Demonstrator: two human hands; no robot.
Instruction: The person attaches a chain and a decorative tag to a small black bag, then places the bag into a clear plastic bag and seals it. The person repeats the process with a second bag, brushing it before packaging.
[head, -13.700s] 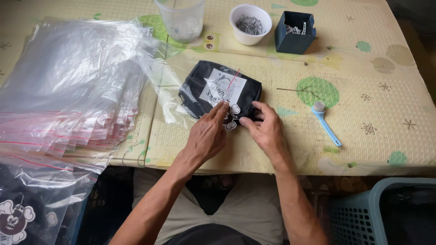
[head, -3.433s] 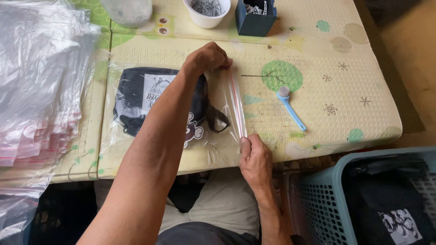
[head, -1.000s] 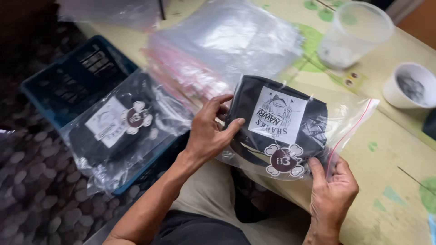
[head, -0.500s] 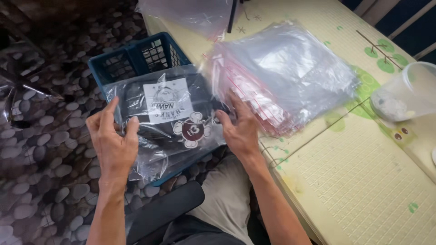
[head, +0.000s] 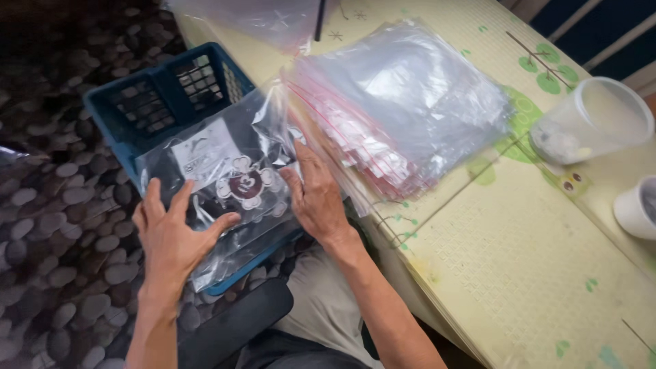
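Over the blue basket point(head: 171, 96) I am holding the bagged dark garment point(head: 219, 198), left hand point(head: 174, 236) and right hand point(head: 316, 198) pressing flat, fingers spread. Soft, light, slippery plastic; edges seem best for gripping. Beyond, empty bags point(head: 403, 102) are lying on the surface point(head: 519, 273).

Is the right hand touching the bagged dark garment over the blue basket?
Touching: the head view shows the right hand with palm and fingers flat on the bagged garment.

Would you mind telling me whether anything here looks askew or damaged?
Nothing looks damaged. The stack of clear zip bags is fanned out unevenly and overhangs the table edge. The bagged dark garment sits crinkled over the blue basket.
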